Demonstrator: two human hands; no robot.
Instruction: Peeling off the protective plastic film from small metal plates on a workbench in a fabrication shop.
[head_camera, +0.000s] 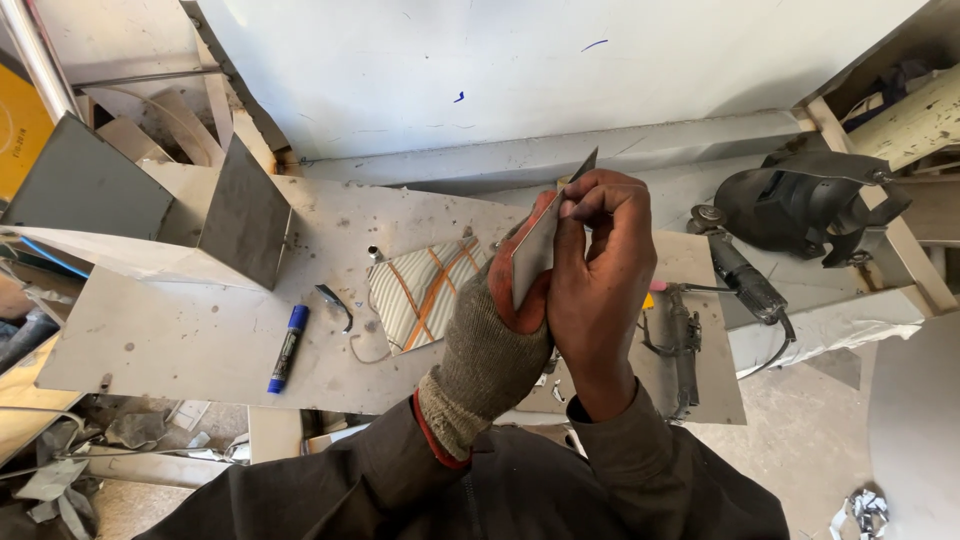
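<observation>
Right hand is bare and pinched shut on the top edge of a small metal sheet, held upright above the bench. Left hand, in a knit glove with red palm coating, is clamped on the lower edge of the same piece.

Going big to small around it: the white wall panel, the steel workbench, a black welding mask off to the right, an angle grinder, a striped cloth, a blue marker.

My worry: the bare fingers sit right on a cut edge, so a slip could slice them. The pointed corner looks nasty too.
</observation>
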